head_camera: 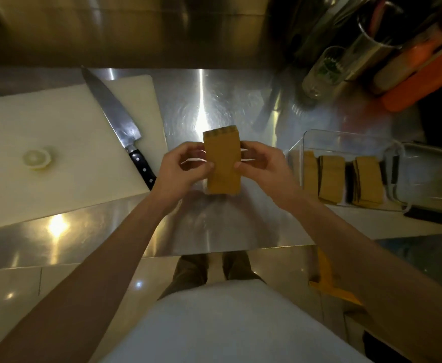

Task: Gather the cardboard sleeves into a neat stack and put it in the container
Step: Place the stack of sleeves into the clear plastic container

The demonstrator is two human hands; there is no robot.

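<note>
Head view looks down on a steel counter [214, 106] that fills the middle of the scene. On its left part lies a white cutting board [44, 153], and a small pale round of food [38, 159] sits on the board. A kitchen knife [115, 121] rests slanted across the board's right side, its tip pointing away from the person and its black handle near the board's edge. At the right stands a clear plastic container [345, 142], and inside it several bundles of brown sleeves [331, 176] stand side by side. Beyond the container, at the far right corner, are an orange tray [424, 82] and a clear jar [324, 69] lying tilted among blurred utensils.

Over the middle of the counter both hands hold a stack of cardboard sleeves [224, 163], just left of the container and clear of it. The left hand [183, 169] pinches the stack's left edge, thumb on the top face. The right hand [261, 166] pinches the right edge the same way. The stack's far end shows the layered edges of the sleeves, fairly even.
</note>
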